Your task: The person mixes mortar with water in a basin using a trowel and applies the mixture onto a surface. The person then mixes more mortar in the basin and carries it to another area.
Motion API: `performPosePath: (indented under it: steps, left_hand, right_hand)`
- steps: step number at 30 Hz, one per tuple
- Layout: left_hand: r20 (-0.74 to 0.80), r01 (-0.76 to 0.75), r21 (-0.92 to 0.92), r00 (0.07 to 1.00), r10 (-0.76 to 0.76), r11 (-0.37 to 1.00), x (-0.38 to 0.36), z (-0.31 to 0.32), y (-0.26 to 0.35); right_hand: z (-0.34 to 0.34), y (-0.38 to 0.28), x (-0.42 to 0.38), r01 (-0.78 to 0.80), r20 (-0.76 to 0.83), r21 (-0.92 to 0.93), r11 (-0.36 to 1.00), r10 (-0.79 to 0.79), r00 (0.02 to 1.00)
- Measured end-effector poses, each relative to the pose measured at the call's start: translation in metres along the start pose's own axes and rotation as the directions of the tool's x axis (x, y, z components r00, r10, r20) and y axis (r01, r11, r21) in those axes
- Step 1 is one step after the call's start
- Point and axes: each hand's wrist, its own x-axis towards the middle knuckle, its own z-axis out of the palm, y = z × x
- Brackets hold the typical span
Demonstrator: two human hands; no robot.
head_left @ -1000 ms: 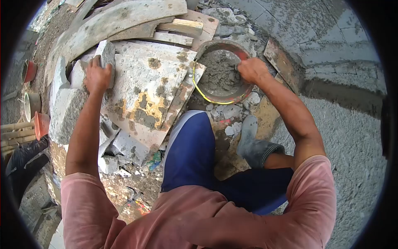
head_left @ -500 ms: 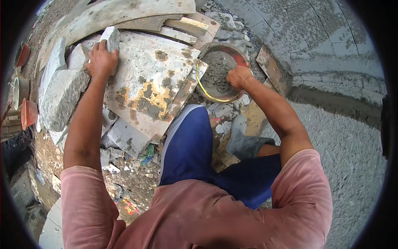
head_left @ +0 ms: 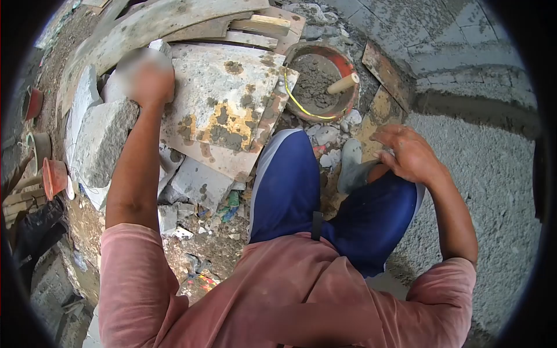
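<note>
My left hand [head_left: 152,81] is on a pale chunk of broken concrete [head_left: 161,46] at the upper left; a blur covers its fingers, so their grip cannot be made out. Beside it lies a bigger rough concrete slab [head_left: 107,142]. Over my right knee hangs my right hand [head_left: 409,153], empty, with the fingers apart. A round bucket [head_left: 307,113] with a yellow stripe holds wet grey mortar [head_left: 313,78]. Out of the mortar leans a trowel's wooden handle [head_left: 343,83], its blade hidden.
Mortar-spattered boards [head_left: 214,87] lie between my left hand and the bucket. Wooden planks [head_left: 191,23] cross behind them. Rubble [head_left: 180,214] covers the ground by my legs. At the far left stand red tubs [head_left: 54,178]. Rough grey concrete [head_left: 481,185] spreads on the right.
My right hand has let go of the trowel handle and moved out of the bucket, down and right to above my knee. My left hand stays by the concrete chunk.
</note>
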Motion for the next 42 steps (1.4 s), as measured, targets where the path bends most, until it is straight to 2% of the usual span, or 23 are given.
performPosePath:
  steps: [3, 6, 9, 10, 13, 17, 21, 25, 29, 35, 39, 40, 42]
  left_hand:
    - [0.021, 0.006, 0.022, 1.000, -0.007, 1.000, -0.003, -0.005, 0.003]
    - [0.007, 0.002, 0.006, 1.000, -0.002, 1.000, -0.001, 0.001, 0.002]
    - [0.015, -0.001, 0.010, 1.000, 0.001, 1.000, -0.002, 0.000, 0.002]
    - [0.020, 0.004, 0.012, 1.000, -0.005, 1.000, -0.001, 0.000, 0.003]
    - [0.013, -0.004, 0.011, 1.000, 0.004, 1.000, 0.001, 0.004, 0.001]
    - [-0.046, -0.043, -0.006, 0.998, 0.043, 0.999, 0.005, 0.009, -0.002]
    - [-0.078, -0.099, -0.023, 0.992, 0.097, 0.995, 0.010, 0.015, -0.009]
    - [-0.145, -0.175, -0.029, 0.975, 0.169, 0.984, 0.014, 0.025, -0.014]
    - [-0.156, -0.235, -0.081, 0.963, 0.221, 0.969, 0.014, 0.023, -0.016]
    - [-0.145, -0.255, -0.093, 0.960, 0.241, 0.962, 0.019, 0.021, -0.015]
    - [-0.147, -0.250, -0.052, 0.960, 0.240, 0.967, 0.029, 0.022, -0.013]
    - [-0.151, -0.267, -0.107, 0.957, 0.249, 0.958, 0.030, 0.020, -0.011]
    - [-0.165, -0.259, -0.096, 0.956, 0.241, 0.961, 0.031, 0.024, -0.010]
  right_hand:
    - [0.007, -0.015, -0.067, -0.177, 0.037, 0.047, 0.983, 0.175, 0.984]
    - [-0.007, -0.052, -0.097, -0.011, -0.188, -0.024, 1.000, 0.006, 0.982]
    - [-0.016, -0.057, -0.103, 0.172, -0.190, -0.013, 0.985, -0.172, 0.967]
    - [-0.016, -0.057, -0.100, 0.233, -0.238, -0.001, 0.973, -0.226, 0.945]
    - [0.006, -0.037, -0.089, 0.474, -0.332, -0.168, 0.864, -0.503, 0.798]
    - [0.040, -0.002, -0.046, 0.640, -0.314, -0.258, 0.724, -0.689, 0.653]
    - [0.050, 0.016, 0.005, 0.854, -0.432, -0.117, 0.507, -0.800, 0.416]
    - [0.053, 0.040, 0.033, 0.863, -0.451, 0.065, 0.502, -0.756, 0.474]
    - [0.036, 0.074, 0.067, 0.870, -0.404, 0.222, 0.440, -0.771, 0.492]
    - [0.013, 0.122, 0.102, 0.780, -0.263, 0.461, 0.424, -0.774, 0.576]
    - [0.010, 0.141, 0.110, 0.692, -0.089, 0.609, 0.387, -0.834, 0.545]
    - [0.009, 0.144, 0.110, 0.677, -0.063, 0.628, 0.384, -0.842, 0.536]
    - [0.012, 0.144, 0.108, 0.662, -0.070, 0.657, 0.360, -0.845, 0.530]
